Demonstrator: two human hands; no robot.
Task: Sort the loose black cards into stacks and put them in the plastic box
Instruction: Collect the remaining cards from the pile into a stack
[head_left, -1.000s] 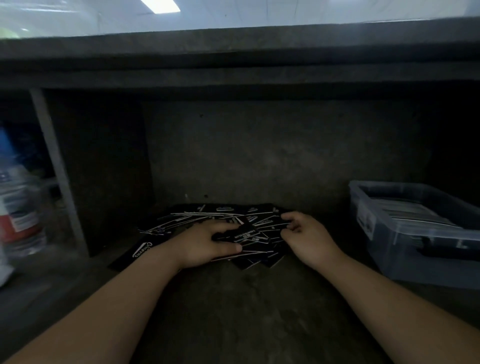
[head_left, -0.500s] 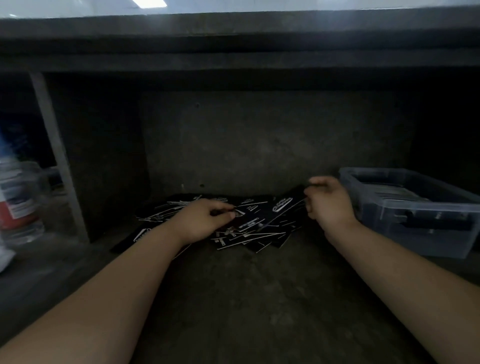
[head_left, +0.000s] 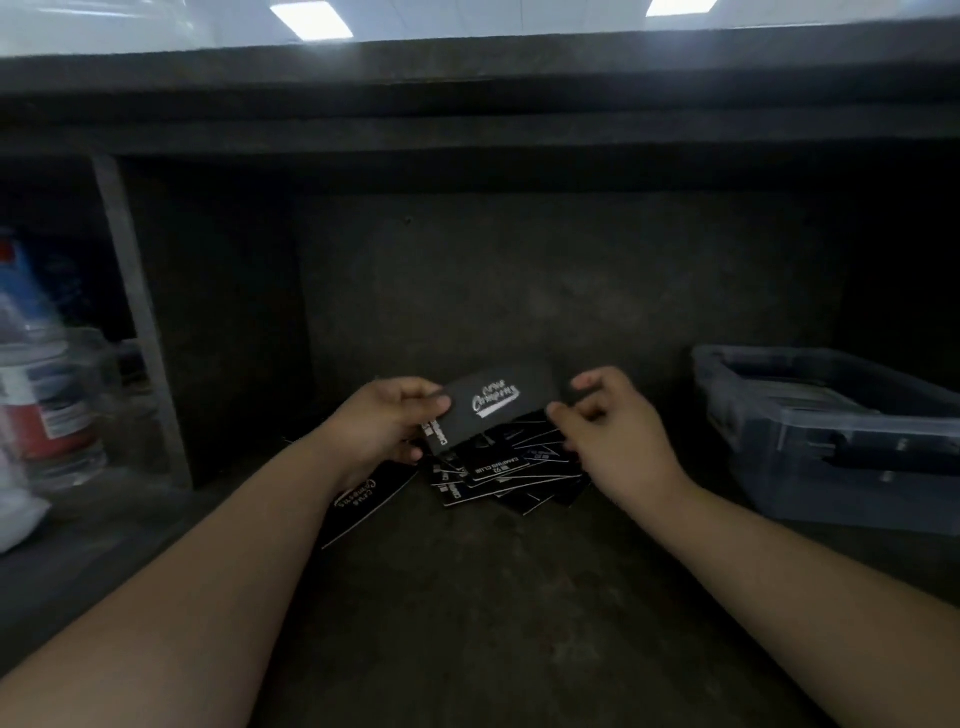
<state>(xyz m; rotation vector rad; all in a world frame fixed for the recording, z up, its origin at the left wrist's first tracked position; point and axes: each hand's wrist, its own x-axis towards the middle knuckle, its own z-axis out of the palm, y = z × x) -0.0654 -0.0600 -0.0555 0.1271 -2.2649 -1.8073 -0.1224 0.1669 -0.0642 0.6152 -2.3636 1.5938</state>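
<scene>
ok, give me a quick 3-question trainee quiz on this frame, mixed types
1. True or false: the plastic box sits to the person's left of the loose cards.
2. What grips the raised card by its left end? A) left hand B) right hand C) nothing
3. Fill in: the raised card is held ___ the loose cards.
Key: 1 false, it is on their right. 2 A; the right hand is by the card's right end. 3 above.
</scene>
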